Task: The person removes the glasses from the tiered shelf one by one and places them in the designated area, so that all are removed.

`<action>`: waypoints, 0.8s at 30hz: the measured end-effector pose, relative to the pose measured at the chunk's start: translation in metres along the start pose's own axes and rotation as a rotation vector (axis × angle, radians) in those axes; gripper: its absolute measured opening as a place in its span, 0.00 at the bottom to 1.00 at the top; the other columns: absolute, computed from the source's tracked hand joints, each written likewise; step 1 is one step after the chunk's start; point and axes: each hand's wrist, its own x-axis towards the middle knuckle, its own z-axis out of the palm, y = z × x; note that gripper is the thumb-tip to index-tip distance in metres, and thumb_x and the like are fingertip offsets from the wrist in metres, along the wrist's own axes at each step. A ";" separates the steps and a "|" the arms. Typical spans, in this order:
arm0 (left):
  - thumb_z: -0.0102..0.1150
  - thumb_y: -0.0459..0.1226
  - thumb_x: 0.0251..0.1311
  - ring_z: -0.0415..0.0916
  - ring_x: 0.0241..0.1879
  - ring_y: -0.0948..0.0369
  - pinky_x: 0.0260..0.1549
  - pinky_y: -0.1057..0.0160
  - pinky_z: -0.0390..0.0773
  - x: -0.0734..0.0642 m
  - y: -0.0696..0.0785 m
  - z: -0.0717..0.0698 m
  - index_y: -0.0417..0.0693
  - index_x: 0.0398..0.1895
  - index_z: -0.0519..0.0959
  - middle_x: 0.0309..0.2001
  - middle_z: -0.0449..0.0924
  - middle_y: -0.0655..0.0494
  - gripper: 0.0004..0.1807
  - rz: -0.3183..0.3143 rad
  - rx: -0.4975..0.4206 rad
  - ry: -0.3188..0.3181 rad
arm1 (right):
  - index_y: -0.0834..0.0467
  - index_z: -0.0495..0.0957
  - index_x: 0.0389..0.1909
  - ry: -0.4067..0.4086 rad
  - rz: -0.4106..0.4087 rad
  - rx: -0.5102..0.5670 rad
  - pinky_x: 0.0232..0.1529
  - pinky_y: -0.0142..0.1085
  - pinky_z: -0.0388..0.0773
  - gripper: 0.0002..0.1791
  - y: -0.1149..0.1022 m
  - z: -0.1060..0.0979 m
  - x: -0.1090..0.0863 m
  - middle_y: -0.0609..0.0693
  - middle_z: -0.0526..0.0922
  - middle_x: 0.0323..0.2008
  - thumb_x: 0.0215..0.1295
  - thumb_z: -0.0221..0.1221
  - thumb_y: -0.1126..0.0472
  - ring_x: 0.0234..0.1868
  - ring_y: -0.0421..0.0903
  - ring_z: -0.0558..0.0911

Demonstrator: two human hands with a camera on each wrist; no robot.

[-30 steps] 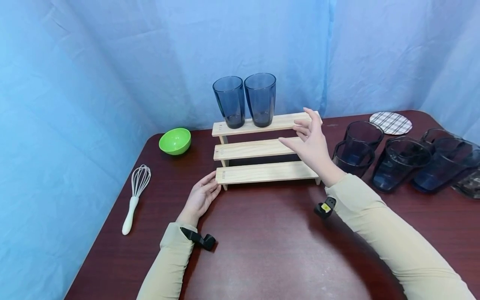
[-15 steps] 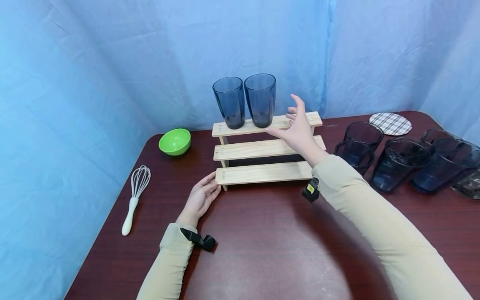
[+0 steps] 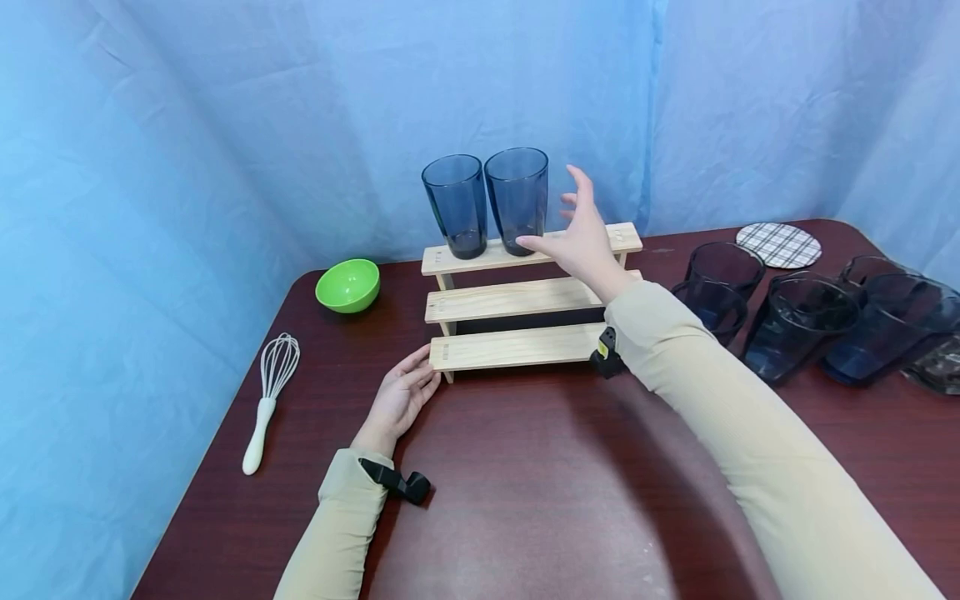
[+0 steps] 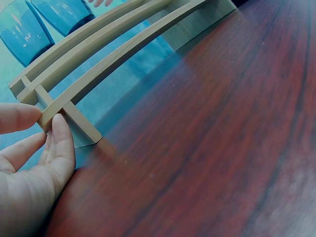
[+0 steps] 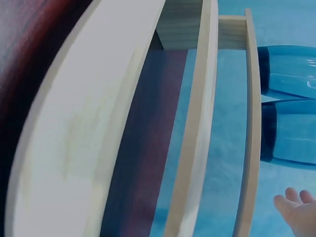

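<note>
A three-tier wooden rack (image 3: pixel 517 348) stands in the middle of the table. Two blue glasses (image 3: pixel 454 204) sit upright side by side on its top shelf. My left hand (image 3: pixel 397 400) holds the left end of the lowest shelf; in the left wrist view, fingertips (image 4: pixel 60 126) press against that corner of the rack. My right hand (image 3: pixel 581 242) hovers by the right-hand glass (image 3: pixel 517 196), thumb and fingers spread apart. Its thumb overlaps the base of that glass in the head view, but the right wrist view shows a gap between the fingers (image 5: pixel 286 205) and the glass.
At the right stand several dark blue glasses and mugs (image 3: pixel 810 321), with a checked round mat (image 3: pixel 778 245) behind them. A green bowl (image 3: pixel 348 286) and a white-handled whisk (image 3: pixel 258 433) lie to the left. Blue curtains (image 3: pixel 337 125) close off the back.
My right hand has moved left and farther back, from above the rack's right end to beside the right-hand glass. The left hand has stayed at the rack's corner.
</note>
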 end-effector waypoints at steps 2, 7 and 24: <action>0.39 0.23 0.66 0.74 0.40 0.67 0.42 0.72 0.76 0.000 0.000 0.000 0.36 0.71 0.53 0.45 0.70 0.55 0.29 -0.002 -0.004 0.002 | 0.41 0.37 0.74 -0.003 -0.017 -0.030 0.61 0.50 0.69 0.60 -0.002 0.001 0.002 0.56 0.57 0.70 0.50 0.71 0.53 0.68 0.54 0.63; 0.38 0.23 0.66 0.74 0.40 0.67 0.42 0.71 0.76 0.000 -0.001 0.000 0.36 0.71 0.53 0.44 0.71 0.56 0.29 0.000 -0.007 0.006 | 0.38 0.35 0.73 -0.021 -0.050 -0.064 0.63 0.49 0.67 0.61 -0.007 0.003 0.008 0.53 0.58 0.70 0.50 0.71 0.53 0.69 0.54 0.63; 0.38 0.22 0.66 0.74 0.39 0.67 0.43 0.71 0.76 0.001 0.000 -0.001 0.35 0.72 0.52 0.44 0.71 0.57 0.30 -0.002 -0.011 -0.008 | 0.38 0.37 0.73 0.012 -0.054 -0.056 0.62 0.45 0.68 0.57 -0.010 0.016 0.015 0.54 0.64 0.66 0.53 0.69 0.56 0.65 0.53 0.67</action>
